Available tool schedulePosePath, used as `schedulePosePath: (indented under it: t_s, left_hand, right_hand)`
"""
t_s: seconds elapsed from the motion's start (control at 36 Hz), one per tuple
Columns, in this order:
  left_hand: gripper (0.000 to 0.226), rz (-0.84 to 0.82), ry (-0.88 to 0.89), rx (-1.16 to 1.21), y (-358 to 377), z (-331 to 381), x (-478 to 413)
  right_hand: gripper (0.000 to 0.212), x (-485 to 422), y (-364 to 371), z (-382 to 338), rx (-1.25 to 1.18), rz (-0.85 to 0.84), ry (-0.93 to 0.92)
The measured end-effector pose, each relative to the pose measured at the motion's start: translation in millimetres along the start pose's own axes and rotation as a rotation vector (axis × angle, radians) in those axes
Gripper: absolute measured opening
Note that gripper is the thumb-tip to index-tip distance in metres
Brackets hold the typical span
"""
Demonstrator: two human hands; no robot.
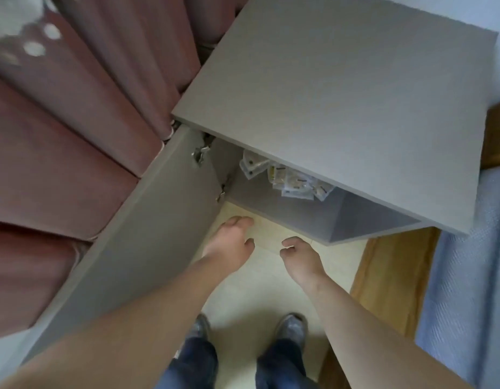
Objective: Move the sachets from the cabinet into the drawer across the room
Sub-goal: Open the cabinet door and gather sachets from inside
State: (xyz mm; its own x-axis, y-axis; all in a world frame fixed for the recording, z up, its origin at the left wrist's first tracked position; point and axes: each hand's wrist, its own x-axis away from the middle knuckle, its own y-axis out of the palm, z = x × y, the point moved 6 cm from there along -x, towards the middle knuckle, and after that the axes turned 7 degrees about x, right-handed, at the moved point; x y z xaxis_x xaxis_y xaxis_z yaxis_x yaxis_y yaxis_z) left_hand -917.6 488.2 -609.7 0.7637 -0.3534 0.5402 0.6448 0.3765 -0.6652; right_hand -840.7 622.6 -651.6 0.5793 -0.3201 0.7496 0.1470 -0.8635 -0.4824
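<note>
Hovering just before the open cabinet [341,94], the left hand [229,240] and right hand [299,255] are both empty, their fingers [240,220] loosely curled and holding nothing. The cabinet's only visible contents are the sachets [288,178], a loose overlapping heap on the inner shelf, partly hidden under the top panel. The likely trouble is that a hasty scoop of such flat, slippery packets could spill some onto the floor [271,290], and those tucked far back may be missed. No drawer is in view, so the carry across the room probably raises that risk
</note>
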Motion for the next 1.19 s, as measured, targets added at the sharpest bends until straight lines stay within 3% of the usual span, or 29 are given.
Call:
schedulePosePath:
  t_s: [0.22,0.58,0.81,0.92,1.06,1.19]
  left_hand:
    - [0.053,0.029,0.137,-0.109,62.9,-26.5,-137.4]
    - [0.062,0.216,0.341,-0.222,126.7,-90.5,-313.4]
    - [0.066,0.156,0.203,-0.285,136.6,-118.0,-350.2]
    - [0.072,0.133,0.218,-0.260,130.0,-109.9,-375.8]
    - [0.074,0.112,0.277,-0.243,120.1,-90.8,-408.6]
    - [0.083,0.045,0.211,-0.195,128.0,-87.2,-424.7]
  right_hand:
    - [0.038,-135.3,-2.0,25.1,0.308,0.178,-0.096]
    - [0.053,-327.7,8.0,46.4,0.486,0.444,-0.139]
    - [0.060,-362.0,17.2,57.0,0.510,0.427,-0.155]
    - [0.065,-383.5,3.1,43.8,0.507,0.424,-0.115]
    - [0.073,-409.9,-17.8,22.4,0.242,0.545,-0.175]
    - [0.085,-438.2,-4.6,12.3,0.541,0.403,-0.125]
